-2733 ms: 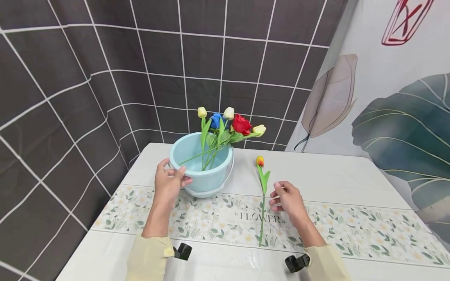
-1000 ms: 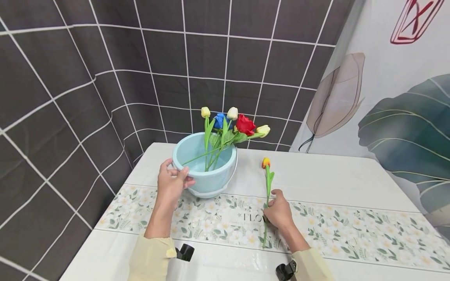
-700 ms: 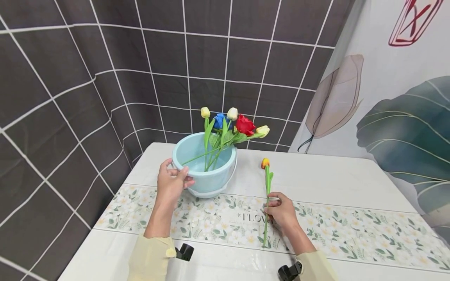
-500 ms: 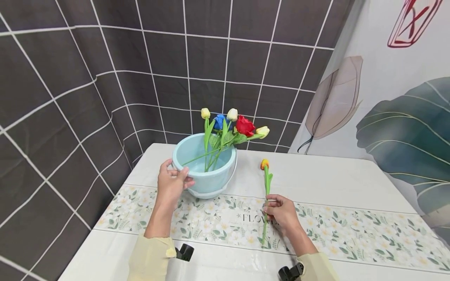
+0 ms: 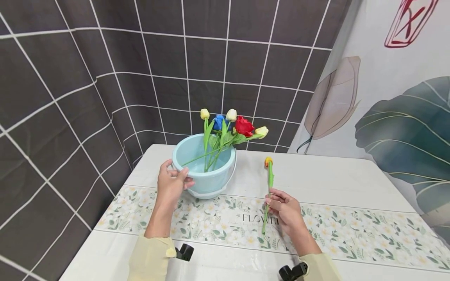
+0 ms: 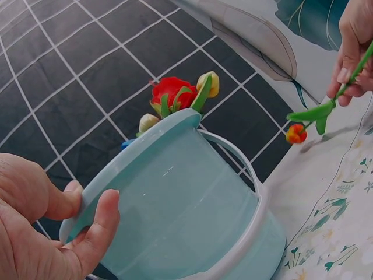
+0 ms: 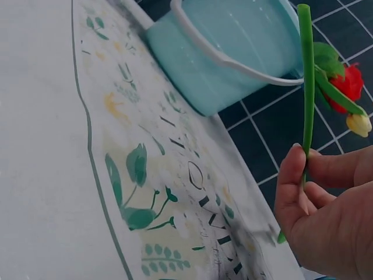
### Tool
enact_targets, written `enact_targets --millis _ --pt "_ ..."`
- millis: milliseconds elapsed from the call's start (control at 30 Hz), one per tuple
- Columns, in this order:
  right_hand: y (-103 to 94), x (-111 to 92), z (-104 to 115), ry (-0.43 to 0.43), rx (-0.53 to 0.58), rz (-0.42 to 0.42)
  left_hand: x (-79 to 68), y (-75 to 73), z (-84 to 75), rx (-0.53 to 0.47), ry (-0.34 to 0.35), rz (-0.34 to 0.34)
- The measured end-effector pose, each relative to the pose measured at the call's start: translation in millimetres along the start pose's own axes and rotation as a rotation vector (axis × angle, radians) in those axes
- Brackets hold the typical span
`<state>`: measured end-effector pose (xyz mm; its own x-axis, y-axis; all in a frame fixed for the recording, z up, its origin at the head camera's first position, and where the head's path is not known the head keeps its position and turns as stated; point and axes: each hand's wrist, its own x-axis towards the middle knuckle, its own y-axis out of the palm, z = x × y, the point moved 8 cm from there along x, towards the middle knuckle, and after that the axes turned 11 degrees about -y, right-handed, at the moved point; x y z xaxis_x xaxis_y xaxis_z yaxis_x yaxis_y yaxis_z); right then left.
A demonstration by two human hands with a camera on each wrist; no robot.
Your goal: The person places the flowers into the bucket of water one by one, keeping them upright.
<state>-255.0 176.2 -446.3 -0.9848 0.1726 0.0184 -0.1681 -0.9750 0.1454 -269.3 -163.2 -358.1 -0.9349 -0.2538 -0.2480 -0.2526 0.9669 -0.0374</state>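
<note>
My left hand (image 5: 170, 185) grips the near left rim of a light blue bucket (image 5: 207, 181), thumb and fingers on either side of the rim in the left wrist view. Several artificial flowers lean in the bucket: a red rose (image 5: 243, 126), a blue flower (image 5: 218, 122) and pale yellow tulips (image 5: 261, 132). To the right, my right hand (image 5: 286, 210) pinches the green stem of an orange-yellow tulip (image 5: 268, 161). In the left wrist view this tulip (image 6: 296, 133) hangs above the table, its head pointing away from me. The right wrist view shows its stem (image 7: 308, 87) between thumb and fingers.
The table (image 5: 327, 175) has a white cover with a floral printed band. Dark cloth with a white grid (image 5: 204, 58) hangs behind and to the left. A leaf-printed curtain (image 5: 404, 128) hangs at the right. The bucket's white handle (image 7: 233, 61) hangs down its right side.
My right hand came over to the tulip lying on the table, took its stem and lifted it slightly. The left hand stays on the bucket's rim.
</note>
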Motion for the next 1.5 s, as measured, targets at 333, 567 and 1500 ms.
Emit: enact_targets --millis 333,567,1500 --pt "-6.3 1 24 -0.089 0.079 -0.111 1.6 -2.0 1.0 -0.009 -0.003 -0.003" --pt "-8.6 3 44 -0.177 0.109 -0.184 1.1 -1.7 0.4 -0.010 -0.002 0.004" --pt "5.0 21 120 -0.474 0.218 -0.203 0.5 1.7 -0.4 -0.052 0.009 0.018"
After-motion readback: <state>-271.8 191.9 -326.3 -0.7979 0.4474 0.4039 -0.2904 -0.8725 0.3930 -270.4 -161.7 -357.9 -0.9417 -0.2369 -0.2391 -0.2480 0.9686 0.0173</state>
